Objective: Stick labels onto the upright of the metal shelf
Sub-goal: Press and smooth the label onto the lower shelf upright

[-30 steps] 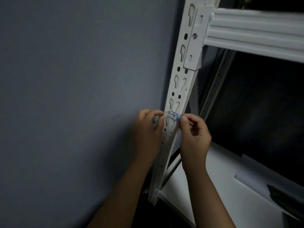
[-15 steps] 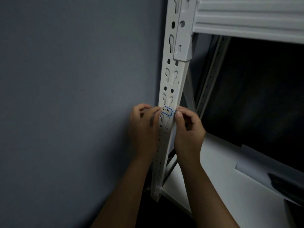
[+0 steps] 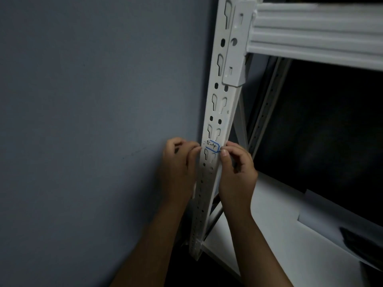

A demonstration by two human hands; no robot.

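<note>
A white perforated shelf upright (image 3: 220, 112) runs down the middle of the head view. A small white label (image 3: 212, 146) with a blue border and handwritten "5-4" lies across its front face. My left hand (image 3: 179, 168) is at the upright's left edge, its curled fingers touching the label's left end. My right hand (image 3: 236, 172) is at the right edge, thumb and forefinger pinching the label's right end where it wraps the corner.
A grey wall (image 3: 93, 121) stands close on the left. A white crossbeam (image 3: 317, 36) joins the upright at the top right. Below lies a white shelf board (image 3: 269, 224) with a dark object (image 3: 364, 243) at its right edge. A rear upright (image 3: 267, 108) stands behind.
The view has shifted slightly, moving the upright in frame. Both hands stay on the label's ends, with the right thumb now pressed closer against its right end.
</note>
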